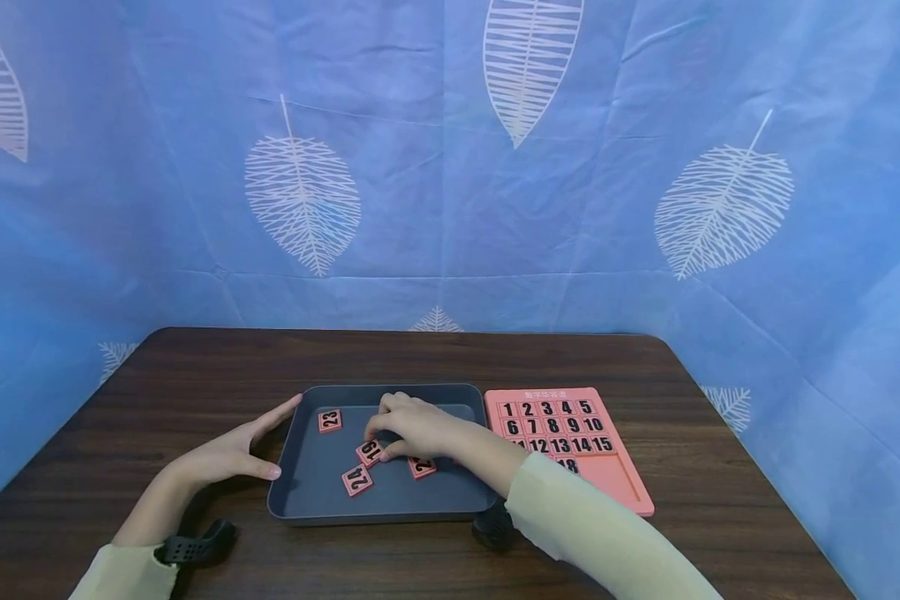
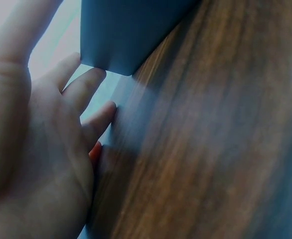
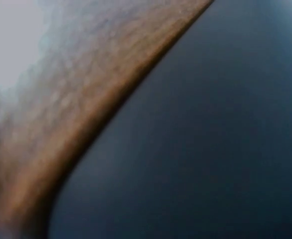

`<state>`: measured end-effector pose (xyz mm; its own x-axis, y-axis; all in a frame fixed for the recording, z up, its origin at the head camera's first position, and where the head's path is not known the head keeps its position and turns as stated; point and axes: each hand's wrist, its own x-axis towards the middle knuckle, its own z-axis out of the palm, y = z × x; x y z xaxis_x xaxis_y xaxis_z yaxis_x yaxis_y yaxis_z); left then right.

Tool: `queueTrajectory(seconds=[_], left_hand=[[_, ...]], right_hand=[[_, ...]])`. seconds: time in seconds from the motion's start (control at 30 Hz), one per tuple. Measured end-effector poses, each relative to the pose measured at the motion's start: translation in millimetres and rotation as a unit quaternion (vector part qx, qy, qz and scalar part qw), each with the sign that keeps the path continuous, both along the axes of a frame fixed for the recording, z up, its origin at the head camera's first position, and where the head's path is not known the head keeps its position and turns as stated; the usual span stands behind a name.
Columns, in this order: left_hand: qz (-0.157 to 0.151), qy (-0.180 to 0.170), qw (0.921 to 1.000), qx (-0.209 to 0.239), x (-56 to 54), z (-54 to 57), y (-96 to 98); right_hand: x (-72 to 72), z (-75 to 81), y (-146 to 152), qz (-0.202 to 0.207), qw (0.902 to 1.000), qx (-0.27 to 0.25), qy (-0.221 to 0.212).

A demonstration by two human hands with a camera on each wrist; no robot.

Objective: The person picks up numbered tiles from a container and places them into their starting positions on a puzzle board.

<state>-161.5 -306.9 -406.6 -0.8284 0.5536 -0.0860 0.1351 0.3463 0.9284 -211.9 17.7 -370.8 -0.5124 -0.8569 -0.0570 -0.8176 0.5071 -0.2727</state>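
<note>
Pink number tiles lie in the dark grey tray [image 1: 307, 504]. My right hand [image 1: 416, 427] reaches into it with curled fingers, and finger and thumb pinch the tile marked 19 [image 1: 370, 452]. Close by are the tile 24 [image 1: 357, 480], the tile 23 [image 1: 330, 420] near the left wall, and a tile [image 1: 422, 467] partly covered by my hand. With thumb and fingers spread, my left hand [image 1: 221, 454] touches the tray's left side. The left wrist view has the same hand [image 2: 51, 129] beside the tray's outer wall [image 2: 131, 35]. Blurred skin and dark grey fill the right wrist view.
A pink number board [image 1: 626, 479] stands right of the tray, holding tiles 1 to 15 in rows and 18 below; my right forearm covers part of it. Beneath everything is a dark wooden table [image 1: 217, 367]. A blue leaf-patterned cloth [image 1: 435, 192] hangs behind.
</note>
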Motion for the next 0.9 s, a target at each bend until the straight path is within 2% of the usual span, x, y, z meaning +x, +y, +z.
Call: queueTrajectory(seconds=[0.23,0.43,0.77,0.9], left_hand=[[0.003,0.003,1.0,-0.004,0.5,0.6,0.3],[0.004,0.004,1.0,-0.005,0.7,0.1,0.3],[0.003,0.007,1.0,-0.004,1.4,-1.5,1.8],[0.005,0.012,0.9999,-0.007,1.3,-2.3,2.0]], right_hand=[[5.8,7.9,12.9,-0.016,0.9989,-0.036,0.027],[15.0,15.7,28.1,-0.053,0.9944,-0.081,0.042],[35.5,23.3,62.4,-0.135,0.9752,-0.17,0.043],[42.8,22.9,77.6,-0.167,0.9663,-0.189,0.053]])
